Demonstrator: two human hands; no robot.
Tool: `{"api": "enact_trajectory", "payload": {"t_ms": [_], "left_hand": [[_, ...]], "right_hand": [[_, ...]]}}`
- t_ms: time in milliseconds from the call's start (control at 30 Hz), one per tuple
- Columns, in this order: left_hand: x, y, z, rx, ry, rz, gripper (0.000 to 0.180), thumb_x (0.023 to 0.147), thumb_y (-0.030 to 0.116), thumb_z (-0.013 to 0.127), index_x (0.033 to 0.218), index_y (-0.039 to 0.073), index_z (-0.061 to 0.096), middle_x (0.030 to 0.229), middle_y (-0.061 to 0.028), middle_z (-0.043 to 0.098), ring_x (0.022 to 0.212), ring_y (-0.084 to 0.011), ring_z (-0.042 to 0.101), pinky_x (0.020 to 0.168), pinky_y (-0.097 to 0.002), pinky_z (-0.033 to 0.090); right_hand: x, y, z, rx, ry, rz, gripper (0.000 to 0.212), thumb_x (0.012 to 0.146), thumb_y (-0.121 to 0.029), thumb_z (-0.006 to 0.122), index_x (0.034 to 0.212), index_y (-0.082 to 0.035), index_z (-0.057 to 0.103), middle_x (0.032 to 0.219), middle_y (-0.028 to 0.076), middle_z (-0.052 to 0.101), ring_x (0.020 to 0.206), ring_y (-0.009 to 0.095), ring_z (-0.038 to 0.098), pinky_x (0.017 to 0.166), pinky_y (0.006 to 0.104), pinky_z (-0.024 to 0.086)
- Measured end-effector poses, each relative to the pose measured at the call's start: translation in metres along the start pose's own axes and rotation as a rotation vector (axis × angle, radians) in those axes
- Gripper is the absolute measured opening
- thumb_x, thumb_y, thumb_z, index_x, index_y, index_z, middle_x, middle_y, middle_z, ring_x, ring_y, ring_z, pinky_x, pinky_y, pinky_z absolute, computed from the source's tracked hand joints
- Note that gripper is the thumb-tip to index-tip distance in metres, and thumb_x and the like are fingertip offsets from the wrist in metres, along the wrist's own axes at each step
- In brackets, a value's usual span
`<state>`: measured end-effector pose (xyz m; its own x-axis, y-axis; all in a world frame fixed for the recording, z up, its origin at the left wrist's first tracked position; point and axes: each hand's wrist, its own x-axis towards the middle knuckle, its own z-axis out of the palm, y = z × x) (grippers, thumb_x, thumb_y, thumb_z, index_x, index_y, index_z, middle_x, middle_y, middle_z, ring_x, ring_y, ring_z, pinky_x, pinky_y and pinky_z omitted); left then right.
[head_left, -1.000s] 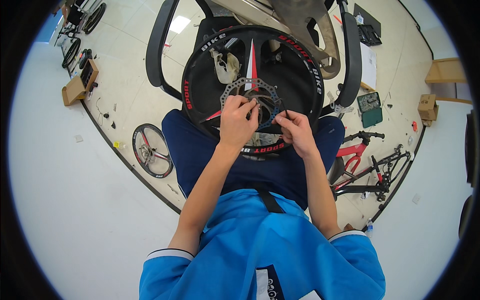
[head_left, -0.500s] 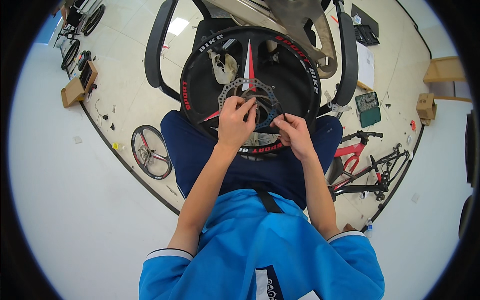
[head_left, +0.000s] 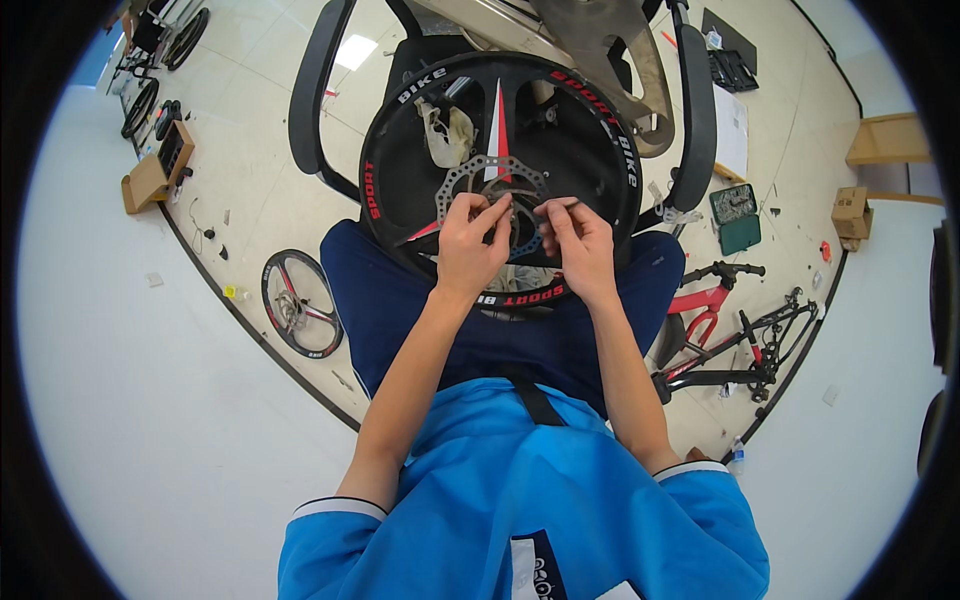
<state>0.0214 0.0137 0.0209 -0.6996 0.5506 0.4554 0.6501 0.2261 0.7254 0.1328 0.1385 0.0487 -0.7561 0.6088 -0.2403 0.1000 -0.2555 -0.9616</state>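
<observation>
A black three-spoke bicycle wheel (head_left: 625, 165) with red and white lettering lies flat across my lap and a chair seat. On its hub sits a silver brake disc (head_left: 447, 190) ringed with holes. My left hand (head_left: 472, 245) is closed in a pinch over the disc's centre; what its fingertips hold is too small to make out. Just to the right, my right hand (head_left: 585, 250) pinches a thin dark hex key (head_left: 560, 203) above the disc's right side. The fingers of both hands cover the hub and part of the disc.
Black armrests (head_left: 312, 90) flank the wheel, with a grey frame part (head_left: 640, 90) beyond. A crumpled plastic bag (head_left: 448, 135) shows between the spokes. On the floor are a smaller wheel (head_left: 302, 305), a red bike frame (head_left: 705, 305), a green case (head_left: 738, 218) and an opened carton (head_left: 150, 185).
My right hand has shifted slightly left and up, closer to my left hand, and the hex key has swung from upright toward level. My left hand stays at the disc's centre.
</observation>
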Motion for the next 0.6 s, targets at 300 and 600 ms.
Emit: {"api": "enact_trajectory", "payload": {"t_ms": [300, 600], "left_hand": [[-0.002, -0.004, 0.003, -0.02, 0.02, -0.006, 0.029, 0.08, 0.0, 0.08, 0.109, 0.006, 0.08, 0.087, -0.0074, 0.058, 0.072, -0.0202, 0.059, 0.063, -0.0317, 0.047], [-0.003, -0.007, 0.002, -0.03, 0.009, 0.001, 0.036, 0.079, -0.001, 0.078, 0.114, 0.008, 0.08, 0.088, -0.0076, 0.057, 0.074, -0.0217, 0.059, 0.065, -0.0318, 0.049]], "right_hand": [[0.002, 0.008, 0.016, -0.245, 0.048, -0.286, 0.016, 0.102, -0.008, 0.064, 0.105, 0.006, 0.07, 0.094, 0.01, 0.073, 0.078, 0.015, 0.071, 0.073, 0.0285, 0.056], [0.005, -0.007, 0.019, -0.546, -0.051, -0.585, 0.013, 0.096, -0.002, 0.068, 0.108, 0.003, 0.07, 0.099, 0.015, 0.07, 0.087, 0.031, 0.071, 0.075, 0.0349, 0.057]]}}
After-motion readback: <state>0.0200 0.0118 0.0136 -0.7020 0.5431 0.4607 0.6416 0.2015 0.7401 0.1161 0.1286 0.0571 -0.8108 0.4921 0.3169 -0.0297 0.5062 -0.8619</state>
